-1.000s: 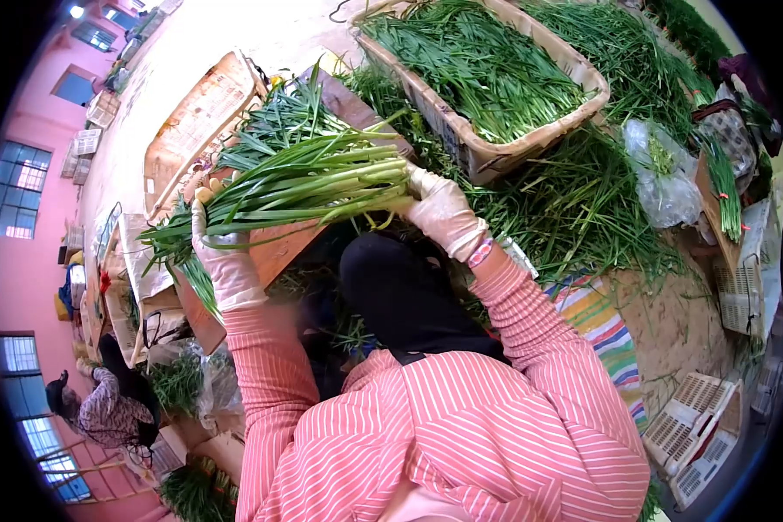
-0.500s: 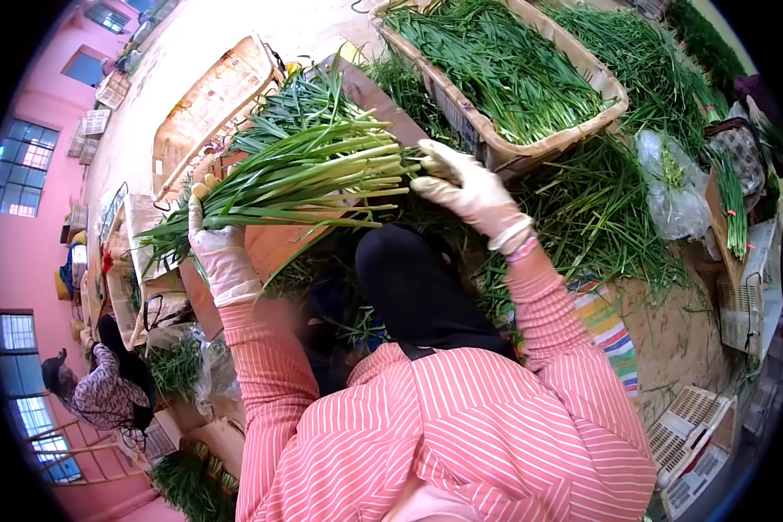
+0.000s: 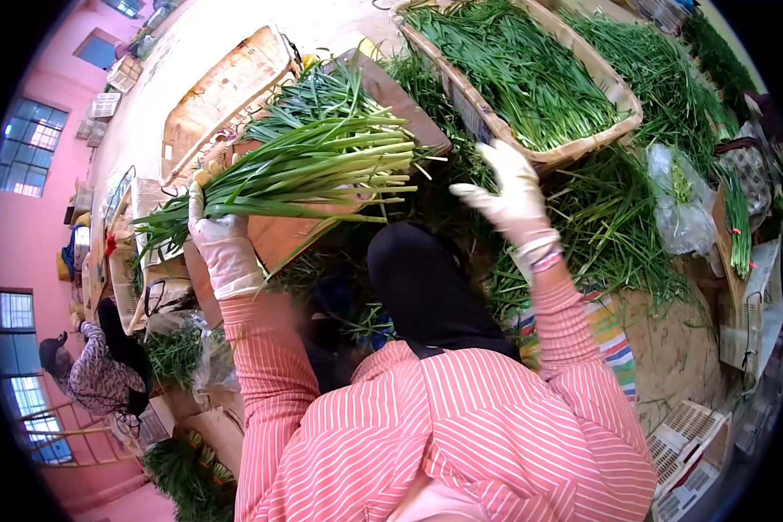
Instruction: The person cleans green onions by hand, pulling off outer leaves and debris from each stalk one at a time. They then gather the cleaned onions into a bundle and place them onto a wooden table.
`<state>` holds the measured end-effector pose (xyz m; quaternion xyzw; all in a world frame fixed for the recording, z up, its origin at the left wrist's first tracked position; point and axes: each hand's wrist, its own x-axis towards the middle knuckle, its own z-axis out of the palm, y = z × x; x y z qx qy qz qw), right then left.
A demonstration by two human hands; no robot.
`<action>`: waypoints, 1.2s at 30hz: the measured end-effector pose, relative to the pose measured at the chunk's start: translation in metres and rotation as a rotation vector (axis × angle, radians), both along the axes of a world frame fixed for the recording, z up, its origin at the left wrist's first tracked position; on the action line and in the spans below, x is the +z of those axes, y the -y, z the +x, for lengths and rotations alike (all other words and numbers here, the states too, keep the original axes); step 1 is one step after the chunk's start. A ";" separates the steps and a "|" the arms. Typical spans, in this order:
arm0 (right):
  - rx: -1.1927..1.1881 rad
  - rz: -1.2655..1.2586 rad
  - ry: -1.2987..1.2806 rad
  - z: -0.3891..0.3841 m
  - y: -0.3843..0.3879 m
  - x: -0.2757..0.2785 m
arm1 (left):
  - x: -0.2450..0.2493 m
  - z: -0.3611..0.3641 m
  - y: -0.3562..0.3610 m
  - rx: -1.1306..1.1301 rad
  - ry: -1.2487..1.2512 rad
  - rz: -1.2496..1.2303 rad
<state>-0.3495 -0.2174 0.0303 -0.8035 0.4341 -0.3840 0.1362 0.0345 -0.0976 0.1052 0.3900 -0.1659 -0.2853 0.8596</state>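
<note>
My left hand [image 3: 224, 250], in a pale glove, is closed around the leafy part of a bunch of garlic chives [image 3: 331, 170]. The pale cut ends of the stalks point right, roughly level with one another. More chives [image 3: 317, 96] lie just beyond the bunch, on a brown board [image 3: 413, 117]. Apart from the stalk ends, my right hand [image 3: 511, 198] is gloved too, its fingers spread and holding nothing. It hovers above loose chives, close to the near corner of a long crate.
A long beige crate [image 3: 631, 117] full of chives stands at the upper right. Loose greens [image 3: 605, 222] cover the ground beside my knee. An open crate [image 3: 178, 143] sits upper left. Clear plastic bags [image 3: 679, 209] lie right. A person [image 3: 104, 374] works at far left.
My right hand has moved away from the stalk ends, to the right, and its fingers have spread. My left hand still holds the bunch in about the same place.
</note>
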 end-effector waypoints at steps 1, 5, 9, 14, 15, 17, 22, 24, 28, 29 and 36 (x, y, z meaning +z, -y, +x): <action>0.044 -0.039 0.066 0.023 -0.014 0.031 | 0.000 -0.005 0.003 0.004 0.052 0.010; -0.035 -0.094 0.137 0.086 -0.030 0.050 | 0.008 -0.013 0.014 -0.065 -0.152 -0.069; 0.015 -0.294 0.183 0.092 -0.016 0.025 | 0.011 -0.010 0.008 -0.122 -0.166 -0.091; 0.120 -0.140 0.113 0.065 -0.019 0.004 | 0.008 -0.009 0.013 -0.169 -0.249 -0.068; 0.152 -0.076 0.176 0.061 -0.019 0.002 | 0.012 -0.015 0.017 -0.155 -0.360 -0.048; 0.185 0.063 0.159 0.048 -0.014 -0.008 | 0.004 -0.014 0.019 -0.204 -0.365 -0.076; -0.169 0.395 0.129 -0.016 0.026 -0.039 | 0.013 0.006 0.005 -0.219 -0.123 -0.119; -0.001 0.349 -0.006 -0.018 0.036 -0.026 | 0.024 -0.002 -0.003 -0.470 -0.087 -0.214; 0.744 0.801 0.392 0.027 0.029 0.028 | 0.021 0.001 0.013 -0.460 -0.049 -0.246; 0.749 0.860 0.335 0.043 0.028 0.031 | 0.023 -0.004 0.015 -0.461 -0.063 -0.250; 0.599 1.040 0.936 0.083 0.014 0.007 | 0.028 -0.016 0.015 -0.407 -0.001 -0.185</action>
